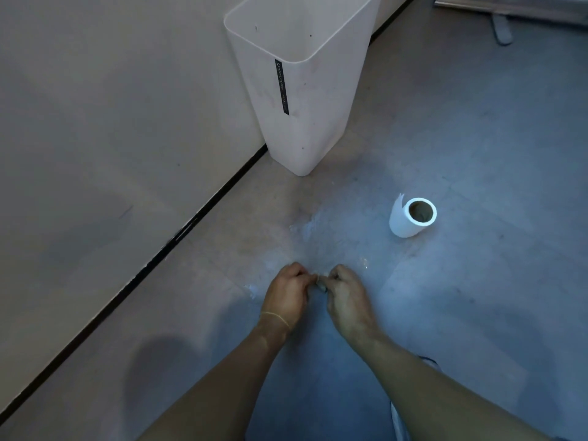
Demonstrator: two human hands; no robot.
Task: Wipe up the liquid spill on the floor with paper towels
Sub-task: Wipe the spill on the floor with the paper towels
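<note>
My left hand and my right hand meet low over the floor, fingertips together. Both pinch a small greyish wad, which looks like wet paper towel and is mostly hidden by the fingers. A thin wet film with pale streaks, the spill, spreads on the grey floor just beyond the hands. Smaller wet patches lie at the left and right of them. A nearly used-up paper towel roll lies on its side farther right, with a loose sheet end sticking up.
A tall white waste bin stands against the beige wall, behind the spill. A dark baseboard line runs diagonally on the left. A furniture foot shows at the top right.
</note>
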